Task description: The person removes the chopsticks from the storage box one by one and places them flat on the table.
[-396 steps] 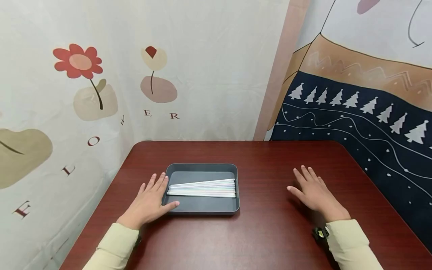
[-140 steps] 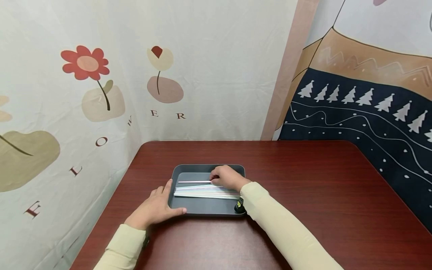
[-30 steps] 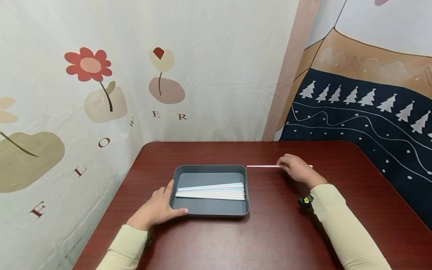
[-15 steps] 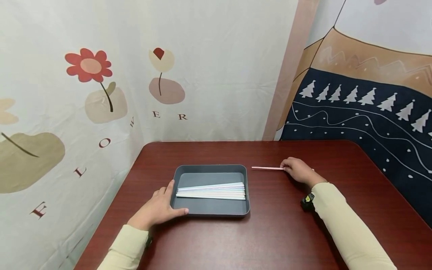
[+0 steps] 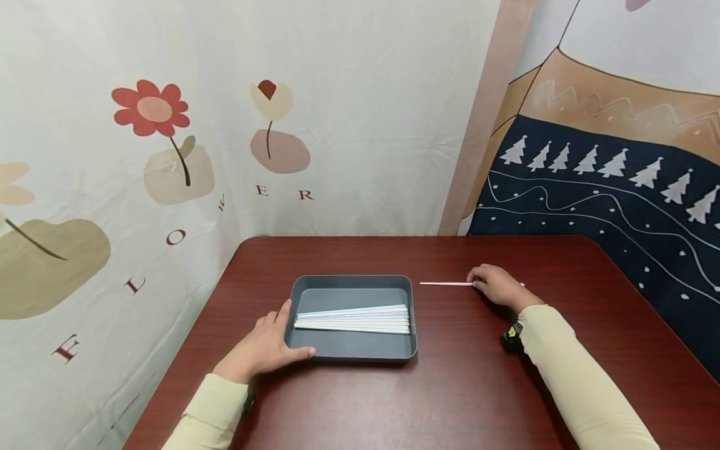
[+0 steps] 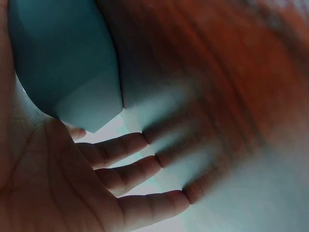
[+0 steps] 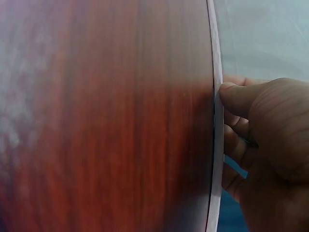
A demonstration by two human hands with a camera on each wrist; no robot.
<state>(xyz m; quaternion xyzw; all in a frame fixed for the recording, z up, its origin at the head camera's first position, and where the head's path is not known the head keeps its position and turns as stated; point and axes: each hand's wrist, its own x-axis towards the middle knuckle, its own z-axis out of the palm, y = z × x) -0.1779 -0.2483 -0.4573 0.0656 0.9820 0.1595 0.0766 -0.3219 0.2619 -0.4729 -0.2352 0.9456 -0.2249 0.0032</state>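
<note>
In the head view, a thin pale-pink straw (image 5: 444,284) lies crosswise just right of the tray, near its far edge. My right hand (image 5: 497,286) pinches it between thumb and fingers; the right wrist view shows the thumb against the straw (image 7: 217,145), with the tabletop beside it. Several pale straws (image 5: 351,319) lie in a slightly fanned bundle inside the grey rectangular tray (image 5: 354,348). At the tray's left end my left hand (image 5: 255,350) rests, thumb on the near corner. In the left wrist view, its fingers (image 6: 140,208) extend loosely beside the tray (image 6: 67,58).
The reddish-brown wooden table (image 5: 439,400) carries the tray and the pinched straw. Behind it hangs a pale flower-print curtain (image 5: 360,125), and on the right a dark cloth (image 5: 562,194) with white trees. A small dark device (image 5: 512,338) sits on my right wrist.
Earlier, my right hand took one straw from the tray and carried it right. Over the last second that hand shifted slightly right and nearer with it. My left hand stays at the tray.
</note>
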